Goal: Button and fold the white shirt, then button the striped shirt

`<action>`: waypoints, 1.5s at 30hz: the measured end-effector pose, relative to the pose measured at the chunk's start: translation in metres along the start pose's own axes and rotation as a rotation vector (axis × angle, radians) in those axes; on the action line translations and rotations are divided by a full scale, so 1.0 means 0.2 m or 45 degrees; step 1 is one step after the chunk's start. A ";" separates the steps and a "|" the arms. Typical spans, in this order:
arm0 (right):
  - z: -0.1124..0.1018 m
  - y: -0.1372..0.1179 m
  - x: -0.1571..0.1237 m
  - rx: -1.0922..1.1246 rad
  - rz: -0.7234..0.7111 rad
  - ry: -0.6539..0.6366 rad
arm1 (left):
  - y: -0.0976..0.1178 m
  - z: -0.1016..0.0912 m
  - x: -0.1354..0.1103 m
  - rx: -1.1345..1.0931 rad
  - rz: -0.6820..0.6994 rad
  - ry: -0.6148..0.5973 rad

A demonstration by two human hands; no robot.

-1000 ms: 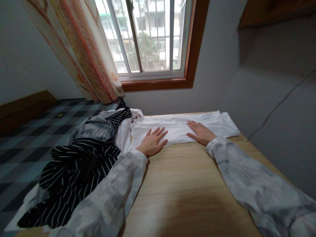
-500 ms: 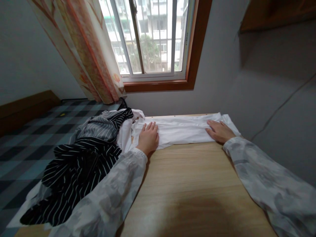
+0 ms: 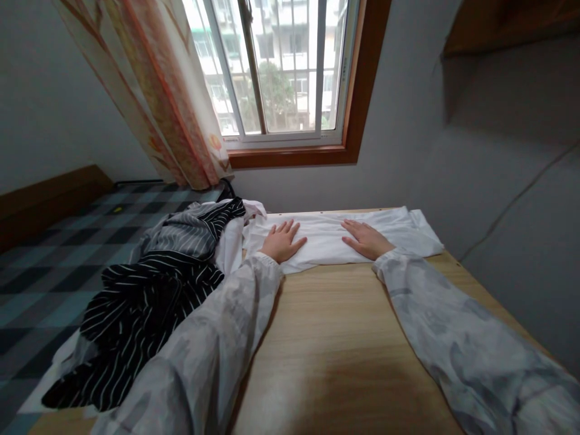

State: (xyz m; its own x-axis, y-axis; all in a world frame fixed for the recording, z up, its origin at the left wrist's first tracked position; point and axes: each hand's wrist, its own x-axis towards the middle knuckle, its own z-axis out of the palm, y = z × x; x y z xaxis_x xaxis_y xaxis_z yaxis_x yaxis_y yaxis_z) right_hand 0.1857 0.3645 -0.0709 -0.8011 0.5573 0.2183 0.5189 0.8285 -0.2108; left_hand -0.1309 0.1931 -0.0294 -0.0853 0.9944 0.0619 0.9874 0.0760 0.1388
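A white garment (image 3: 321, 244), folded into a long flat strip, lies across the far end of the wooden table (image 3: 335, 332). My left hand (image 3: 281, 241) rests flat on its left part with the fingers spread. Right of the middle, my right hand (image 3: 366, 239) presses palm down on the cloth, its thumb apart from the other fingers. Neither hand grips anything. Light wrinkles run along the cloth, and its right end shows folded layers. What kind of garment it is, I cannot tell.
Black striped clothing (image 3: 154, 296) is heaped along the table's left side, with white cloth (image 3: 230, 244) beside it. Further left is a bed with a checked cover (image 3: 31, 290). A curtain (image 3: 167, 103) hangs by the window (image 3: 290, 78) behind the table. A wooden shelf (image 3: 507, 27) juts out at upper right.
My right hand has slid left along the white garment, away from its right end. My left hand has shifted slightly right, its thumb now spread out. The garment lies in the same place.
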 end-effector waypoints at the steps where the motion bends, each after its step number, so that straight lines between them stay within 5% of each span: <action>1: 0.00 0.02 -0.01 -0.005 0.004 0.000 | -0.04 -0.01 -0.01 0.012 -0.038 0.000; 11: -0.05 0.19 -0.17 -0.056 0.110 0.008 | -0.35 -0.06 -0.10 0.084 -0.385 0.205; 21: -0.06 0.21 -0.19 -0.055 0.152 -0.026 | -0.32 -0.11 -0.11 0.115 -0.454 0.451; 31: -0.12 0.31 -0.33 -0.049 0.197 -0.037 | -0.25 -0.19 -0.19 -0.033 -0.492 0.310; 36: -0.20 0.20 -0.33 -0.153 0.188 0.007 | -0.10 -0.22 -0.34 -0.047 -0.164 0.462; 40: -0.23 -0.07 -0.28 -0.052 -0.145 0.054 | -0.05 -0.22 -0.44 -0.133 0.245 0.277; 45: -0.20 -0.30 -0.21 0.192 -0.337 0.121 | -0.14 -0.22 -0.42 -0.075 0.373 0.100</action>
State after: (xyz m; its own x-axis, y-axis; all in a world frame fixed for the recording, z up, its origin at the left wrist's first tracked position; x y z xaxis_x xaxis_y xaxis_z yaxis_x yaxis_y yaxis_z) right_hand 0.2004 0.2932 -0.0298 -0.8673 0.3324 0.3706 0.2406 0.9316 -0.2724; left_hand -0.1567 0.1039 0.0055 0.1899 0.9645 0.1836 0.9622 -0.2200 0.1603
